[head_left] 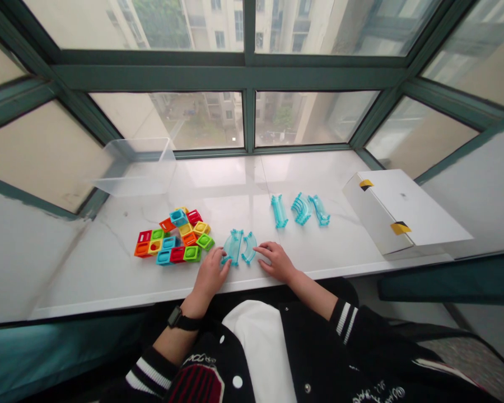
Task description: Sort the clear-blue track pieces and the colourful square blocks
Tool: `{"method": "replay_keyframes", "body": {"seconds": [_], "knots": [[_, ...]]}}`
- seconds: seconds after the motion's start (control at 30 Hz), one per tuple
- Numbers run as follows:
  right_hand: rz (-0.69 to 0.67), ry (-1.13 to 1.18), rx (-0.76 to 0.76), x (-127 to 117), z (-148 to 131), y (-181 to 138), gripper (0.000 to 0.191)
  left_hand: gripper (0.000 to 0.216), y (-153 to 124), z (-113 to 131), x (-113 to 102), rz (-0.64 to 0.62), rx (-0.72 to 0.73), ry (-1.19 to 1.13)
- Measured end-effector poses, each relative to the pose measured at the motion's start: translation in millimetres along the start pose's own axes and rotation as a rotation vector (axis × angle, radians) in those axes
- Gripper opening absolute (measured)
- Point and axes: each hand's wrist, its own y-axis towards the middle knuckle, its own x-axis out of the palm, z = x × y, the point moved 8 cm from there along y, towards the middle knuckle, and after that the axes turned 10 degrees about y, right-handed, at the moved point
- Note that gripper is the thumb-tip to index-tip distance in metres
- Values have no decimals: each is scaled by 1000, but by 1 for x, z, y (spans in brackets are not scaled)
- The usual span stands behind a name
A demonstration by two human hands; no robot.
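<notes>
White sill (109, 268) | track pieces (239, 247) between left hand (212, 274), right hand (277, 262)

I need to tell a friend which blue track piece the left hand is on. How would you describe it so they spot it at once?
Start at the white sill under the window, then find the person's two hands near its front edge. The left hand touches the straight track piece, the left one of a clear blue pair. Its neighbour is curved, and three more blue pieces lie farther back.

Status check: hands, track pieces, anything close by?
Left hand and right hand flat, open, flanking two curved blue track pieces. Coloured cubes close left.
</notes>
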Motion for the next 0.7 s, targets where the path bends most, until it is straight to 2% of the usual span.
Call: {"method": "replay_keyframes", "body": {"seconds": [0.23, 0.43, 0.53, 0.7], "knots": [[1, 14, 8, -1, 0, 0, 51, 13, 2, -6, 0, -14, -41, -97], [-2, 24, 20, 0, 2, 0, 52, 21, -1, -18, -8, 14, -200, -304], [-3, 24, 28, 0, 2, 0, 51, 28, -2, -21, -11, 33, -282, -448], [2, 40, 39, -1, 2, 0, 51, 40, 1, -14, -8, 33, -373, -829]]}}
